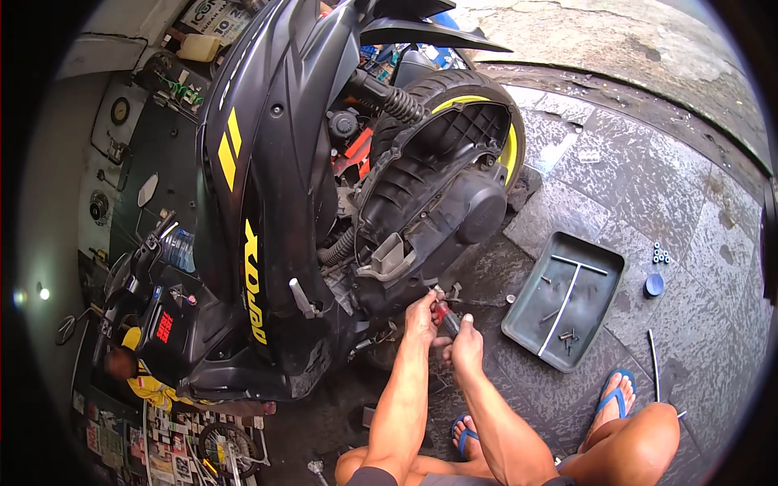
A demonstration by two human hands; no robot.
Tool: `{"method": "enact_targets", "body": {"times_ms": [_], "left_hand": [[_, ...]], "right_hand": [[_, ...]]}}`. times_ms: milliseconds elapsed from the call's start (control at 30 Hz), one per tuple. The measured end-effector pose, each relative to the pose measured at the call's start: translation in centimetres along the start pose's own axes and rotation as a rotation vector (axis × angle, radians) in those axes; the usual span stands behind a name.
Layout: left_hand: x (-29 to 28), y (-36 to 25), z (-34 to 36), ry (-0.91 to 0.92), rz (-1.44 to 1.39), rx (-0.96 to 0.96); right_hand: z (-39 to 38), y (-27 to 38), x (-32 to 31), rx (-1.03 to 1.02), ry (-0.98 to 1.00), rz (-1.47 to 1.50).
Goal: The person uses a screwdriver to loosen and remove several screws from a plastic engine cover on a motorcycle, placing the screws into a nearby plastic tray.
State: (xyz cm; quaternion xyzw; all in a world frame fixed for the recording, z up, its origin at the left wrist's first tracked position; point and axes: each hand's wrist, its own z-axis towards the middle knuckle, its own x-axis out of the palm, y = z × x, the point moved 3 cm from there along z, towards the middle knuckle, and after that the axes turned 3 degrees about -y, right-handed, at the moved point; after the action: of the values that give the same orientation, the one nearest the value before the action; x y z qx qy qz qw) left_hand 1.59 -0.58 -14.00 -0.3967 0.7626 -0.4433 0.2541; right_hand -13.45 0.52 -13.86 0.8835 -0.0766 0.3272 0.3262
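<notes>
My left hand [421, 321] is closed around the front of a red-and-grey ratchet-like power tool [442, 311]. My right hand [467, 347] grips its rear end, with the thumb along the top. The tool's small silver head meets the lower edge of the scooter's black engine cover [425, 235]; the fastener there is too small to make out. Beside the cover, the scooter's black body panel [267, 178] carries yellow markings. The rear wheel [512, 146] with its yellow rim shows behind the cover.
To the right, a black tray [519, 328] holds a T-handle wrench [570, 308] and several loose bolts [570, 338]. Past it are a blue cap [654, 285], small rollers [661, 253] and a metal bar [654, 364] on the tiled floor. A person in yellow [146, 381] is at the left.
</notes>
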Motion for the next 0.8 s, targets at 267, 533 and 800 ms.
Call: {"method": "enact_targets", "body": {"times_ms": [267,533,800], "left_hand": [[0.2,-0.1,-0.1,0.048,0.019,0.022],[-0.2,-0.2,-0.1,0.046,0.026,0.046],[-0.3,0.5,0.3,0.093,-0.005,0.036]], "right_hand": [[1.0,-0.6,-0.6,0.015,0.005,0.061],[1.1,-1.0,-0.3,0.134,0.086,0.187],[1.3,-1.1,-0.2,-0.328,-0.209,-0.29]]}}
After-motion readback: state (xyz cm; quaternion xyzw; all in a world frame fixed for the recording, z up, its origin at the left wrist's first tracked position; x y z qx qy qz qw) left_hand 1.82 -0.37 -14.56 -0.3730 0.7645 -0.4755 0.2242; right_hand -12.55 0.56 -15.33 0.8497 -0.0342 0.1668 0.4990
